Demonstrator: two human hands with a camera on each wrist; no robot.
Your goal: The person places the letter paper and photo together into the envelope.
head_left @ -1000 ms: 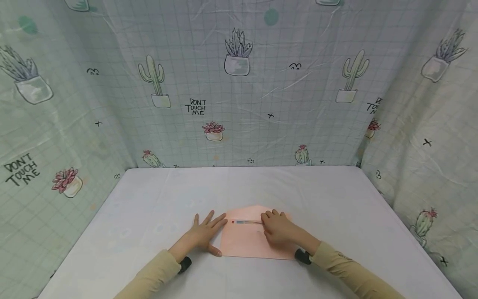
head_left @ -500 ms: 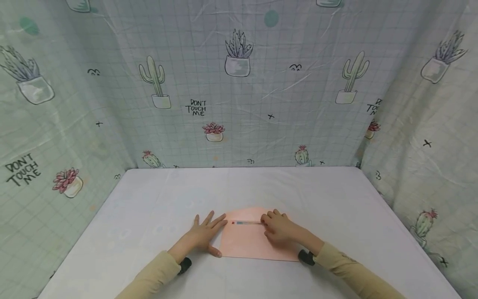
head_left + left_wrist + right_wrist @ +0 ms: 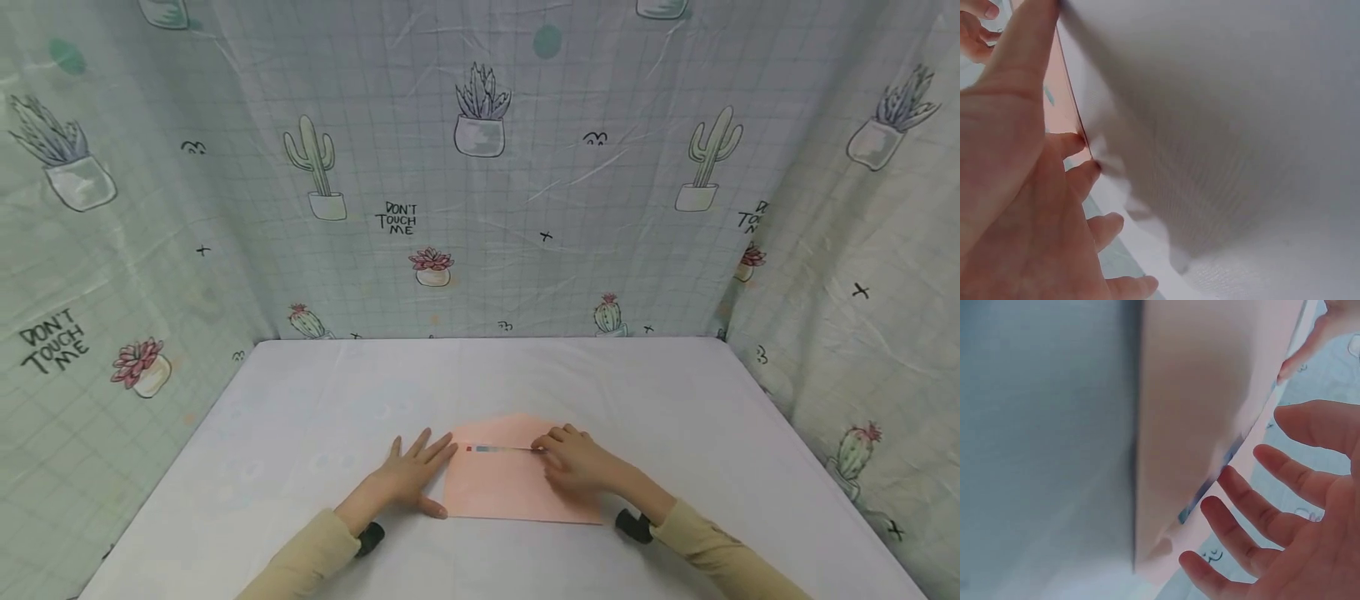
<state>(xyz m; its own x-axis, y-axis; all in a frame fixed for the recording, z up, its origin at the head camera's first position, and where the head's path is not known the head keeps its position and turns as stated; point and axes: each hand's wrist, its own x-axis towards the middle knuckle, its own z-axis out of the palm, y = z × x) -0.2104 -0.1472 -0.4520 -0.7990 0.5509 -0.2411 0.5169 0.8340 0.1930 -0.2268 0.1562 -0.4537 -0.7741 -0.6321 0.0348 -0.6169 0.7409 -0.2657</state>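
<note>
A pink envelope (image 3: 495, 487) lies on the white table, its flap (image 3: 510, 428) spread toward the far side. A thin, colourful printed edge (image 3: 483, 449) shows along its opening; the rest of that insert is hidden inside. My left hand (image 3: 408, 477) rests with fingers spread at the envelope's left edge, the thumb near its lower left corner. At the right part of the opening is my right hand (image 3: 576, 460), palm down. In the right wrist view its fingers (image 3: 1244, 494) are loosely bent, the thumb apart from them, with fingertips right at the printed edge (image 3: 1200, 497).
The white tabletop (image 3: 360, 375) reaches back to a hanging cloth (image 3: 480, 208) printed with cacti and potted plants, which also covers both sides. Dark wrist-worn devices sit under the left wrist (image 3: 369, 540) and the right wrist (image 3: 633, 527).
My right hand has slid a little to the right along the envelope's opening, and more of the envelope's lower right edge shows. My left hand stays in place.
</note>
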